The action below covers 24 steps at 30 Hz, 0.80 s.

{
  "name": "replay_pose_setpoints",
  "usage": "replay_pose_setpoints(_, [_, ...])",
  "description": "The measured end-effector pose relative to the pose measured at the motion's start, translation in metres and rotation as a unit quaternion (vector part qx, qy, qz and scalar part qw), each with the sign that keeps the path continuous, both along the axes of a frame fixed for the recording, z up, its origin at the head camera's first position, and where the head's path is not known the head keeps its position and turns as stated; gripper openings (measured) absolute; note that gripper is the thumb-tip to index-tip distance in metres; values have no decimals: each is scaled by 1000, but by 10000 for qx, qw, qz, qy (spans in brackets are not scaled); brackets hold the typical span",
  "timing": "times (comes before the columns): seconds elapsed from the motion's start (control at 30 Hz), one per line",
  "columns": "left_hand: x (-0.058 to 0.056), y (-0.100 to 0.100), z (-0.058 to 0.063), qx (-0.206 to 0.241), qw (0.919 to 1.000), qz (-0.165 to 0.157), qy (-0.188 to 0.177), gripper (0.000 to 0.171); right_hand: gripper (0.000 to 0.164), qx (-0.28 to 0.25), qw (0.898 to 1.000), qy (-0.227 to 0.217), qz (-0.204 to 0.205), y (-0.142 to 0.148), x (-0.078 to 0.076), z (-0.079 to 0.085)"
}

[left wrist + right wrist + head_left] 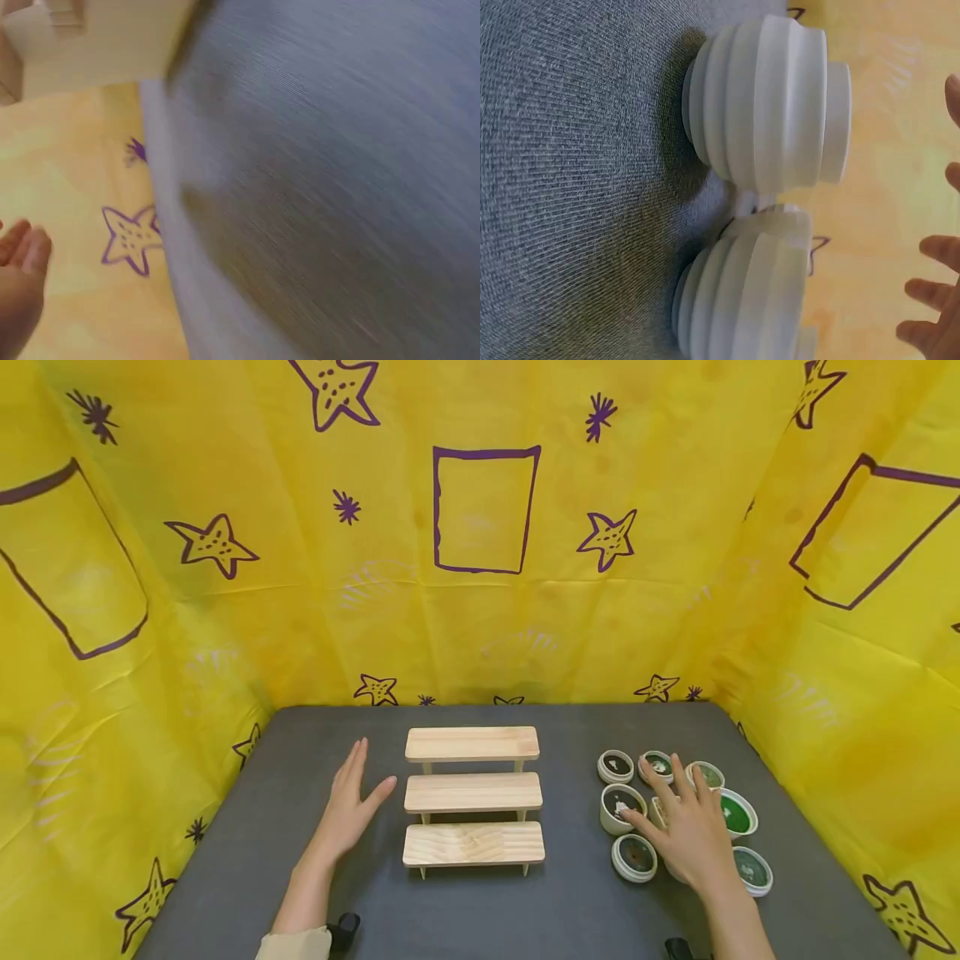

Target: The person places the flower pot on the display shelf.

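My right hand [693, 835] is spread above a cluster of small round pots, its fingers straight and holding nothing. Below the thumb is a pale pot with a dark inside [611, 817]; another dark one [634, 860] sits nearer me, and a green-filled pot [738, 814] lies right of the hand. In the right wrist view, a white ribbed pot [772, 105] stands on the cloth, apart from the fingers [928, 294]. My left hand [347, 818] hovers with straight fingers, left of a three-step wooden stand [472, 843]. Parts of the pots under my right hand are hidden.
A dark grey cloth [555, 918] covers the table. Yellow curtains [480, 643] with purple stars and outlines enclose its back and sides. The stand's steps rise toward the back, between my two hands.
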<state>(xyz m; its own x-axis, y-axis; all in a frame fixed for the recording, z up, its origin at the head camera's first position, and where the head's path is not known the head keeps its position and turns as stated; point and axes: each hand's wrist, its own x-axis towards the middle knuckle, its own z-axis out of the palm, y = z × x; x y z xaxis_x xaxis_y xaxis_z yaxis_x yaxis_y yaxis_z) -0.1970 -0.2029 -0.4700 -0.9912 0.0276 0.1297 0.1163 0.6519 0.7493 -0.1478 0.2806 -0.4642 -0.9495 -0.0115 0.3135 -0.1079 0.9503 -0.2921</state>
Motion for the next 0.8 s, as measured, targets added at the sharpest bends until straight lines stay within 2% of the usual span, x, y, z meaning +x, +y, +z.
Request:
replay_pose_setpoints(0.1, [-12, 6, 7, 760, 9965, -287, 191, 80, 82, -118, 9995, 295, -48, 4, 1, 0])
replay_pose_setpoints(0.2, [-23, 9, 13, 1543, 9855, -622, 342, 71, 82, -245, 9979, 566, -188, 10, 2, -1])
replay_pose_setpoints(0.27, [-30, 11, 16, 1884, 9780, -822, 367, 66, 82, -340, 9968, 634, -354, 15, 2, -1])
replay_pose_setpoints(0.33, [-35, 13, 16, 2097, 9728, -941, 304, 63, 82, -439, 9957, 598, -555, 21, 4, -1])
replay_pose_setpoints(0.5, [-42, 21, 17, 2357, 9655, -1107, 79, 61, 83, -796, 9917, 321, -961, 37, 8, -1])
replay_pose_setpoints(0.57, [-44, 24, 17, 2495, 9615, -1148, 66, 60, 82, -986, 9888, 321, -1076, 43, 10, -1])
replay_pose_setpoints(0.73, [-46, 29, 16, 2794, 9527, -1195, 95, 59, 71, -1334, 9777, 644, -1489, 61, 16, -2])
replay_pose_setpoints(0.8, [-46, 29, 15, 2886, 9500, -1188, 86, 58, 67, -1420, 9737, 613, -1673, 67, 20, -2])
